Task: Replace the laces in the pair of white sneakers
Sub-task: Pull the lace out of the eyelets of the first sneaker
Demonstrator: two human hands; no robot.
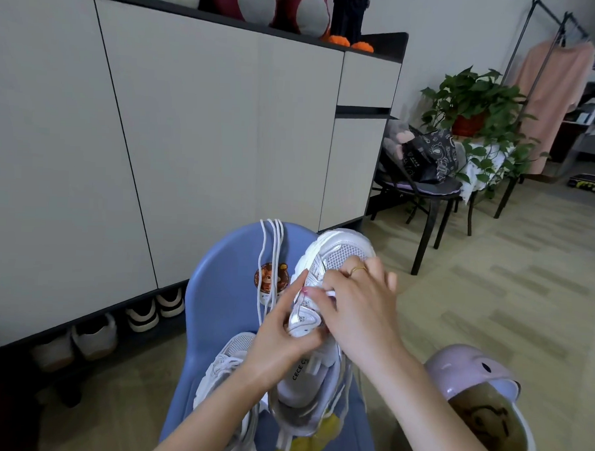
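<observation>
Landmark: blue plastic chair (218,290).

- White laces (271,255): draped over the chair back, left of the raised sneaker; judged limp, light, best pinched near a tip.
- Second white sneaker (225,365): lay on the seat, low and left, apparently still laced.
- Left hand (281,340): grip curled round the raised sneaker's tongue and throat.
- Raised white sneaker (327,281): above the seat, toe upward; judged light, soft mesh upper, stiff sole.
- Right hand (357,296): fingertips pinched on a lace at the eyelets.
- Open pink bin (467,372): right of the chair, contents indistinct.
</observation>
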